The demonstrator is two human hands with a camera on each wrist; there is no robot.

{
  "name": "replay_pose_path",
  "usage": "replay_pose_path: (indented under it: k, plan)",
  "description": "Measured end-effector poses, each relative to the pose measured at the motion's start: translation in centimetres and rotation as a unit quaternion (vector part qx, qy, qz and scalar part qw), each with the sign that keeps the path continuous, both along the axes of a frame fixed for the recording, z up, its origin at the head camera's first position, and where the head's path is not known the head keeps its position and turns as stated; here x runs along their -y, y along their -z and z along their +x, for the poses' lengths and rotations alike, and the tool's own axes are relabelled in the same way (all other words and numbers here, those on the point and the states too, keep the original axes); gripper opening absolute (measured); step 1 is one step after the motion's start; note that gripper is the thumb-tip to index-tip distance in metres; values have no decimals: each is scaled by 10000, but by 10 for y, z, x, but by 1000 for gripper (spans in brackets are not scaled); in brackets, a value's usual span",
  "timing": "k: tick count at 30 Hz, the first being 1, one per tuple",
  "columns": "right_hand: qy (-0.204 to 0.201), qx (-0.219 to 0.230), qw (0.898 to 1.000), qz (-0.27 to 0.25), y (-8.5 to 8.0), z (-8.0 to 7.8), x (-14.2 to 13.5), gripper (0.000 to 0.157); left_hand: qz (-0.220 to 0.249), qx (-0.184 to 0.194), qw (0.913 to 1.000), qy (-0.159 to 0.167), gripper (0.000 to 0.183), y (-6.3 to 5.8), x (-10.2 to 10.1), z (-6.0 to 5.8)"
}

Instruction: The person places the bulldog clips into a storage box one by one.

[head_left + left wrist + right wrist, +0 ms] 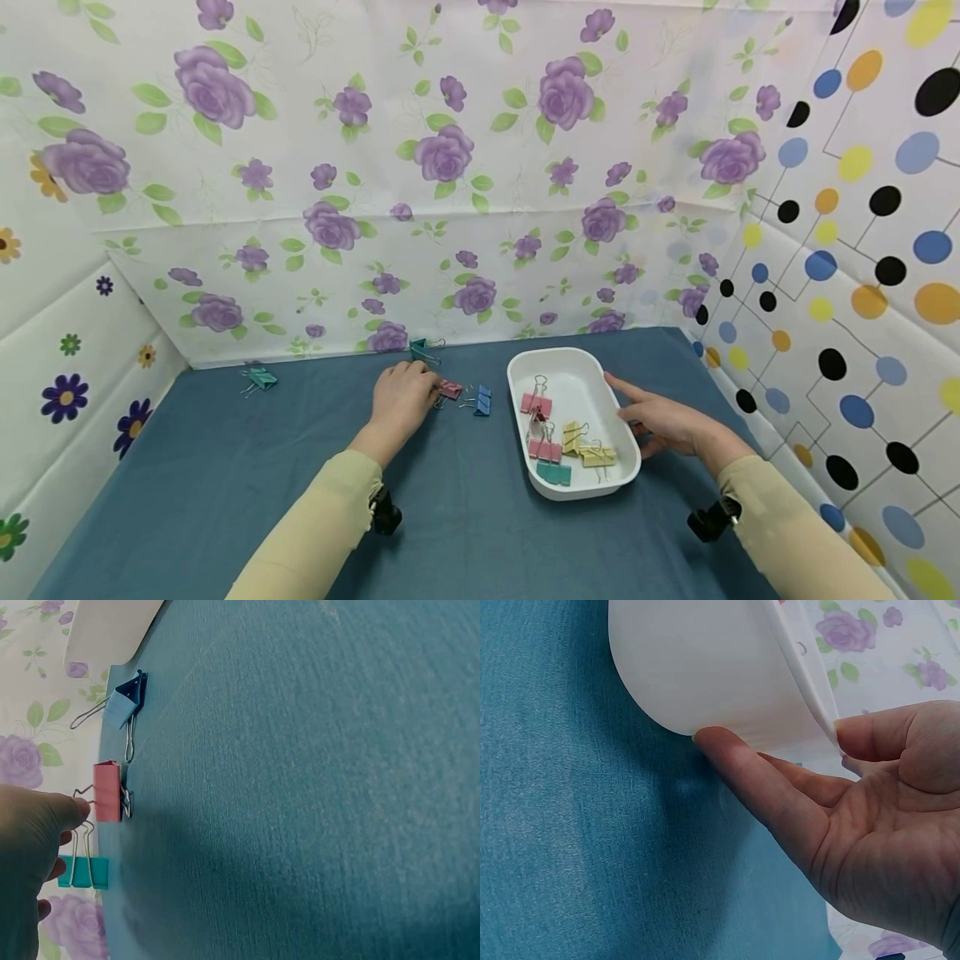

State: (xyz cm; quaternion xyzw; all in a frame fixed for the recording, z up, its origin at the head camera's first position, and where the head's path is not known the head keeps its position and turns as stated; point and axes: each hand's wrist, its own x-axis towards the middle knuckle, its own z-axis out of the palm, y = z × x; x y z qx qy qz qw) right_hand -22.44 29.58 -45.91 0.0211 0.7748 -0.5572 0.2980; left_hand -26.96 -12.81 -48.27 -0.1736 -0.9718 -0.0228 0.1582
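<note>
My left hand point(405, 396) pinches a pinkish-red binder clip point(450, 389) by a wire handle; in the left wrist view the thumb tip is at that handle, and the clip's body point(107, 792) stands out past it. A blue binder clip point(482, 401) lies just to its right. Behind the hand is a teal binder clip point(420, 348), near the back wall. My right hand point(667, 421) holds the right side of a white tray point(577, 375), thumb at the rim and fingers point(739, 761) along the outer wall. Inside are pink clips point(545, 451), yellow clips point(597, 456) and a teal clip point(553, 473).
Another teal binder clip point(260, 378) lies at the far left of the blue tablecloth point(225, 475). Flowered sheeting point(442, 158) rises along the back edge, and a dotted sheet point(840, 333) borders the right side. Each wrist carries a small black camera point(386, 510).
</note>
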Motion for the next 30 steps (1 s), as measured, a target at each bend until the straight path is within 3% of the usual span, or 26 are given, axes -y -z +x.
replay_pose_path:
  k: [30]
  plan:
    - [-8, -3, 10000, -3, 0, 0, 0, 73, 283, -579, 9975, 278, 5, -3, 13, 3]
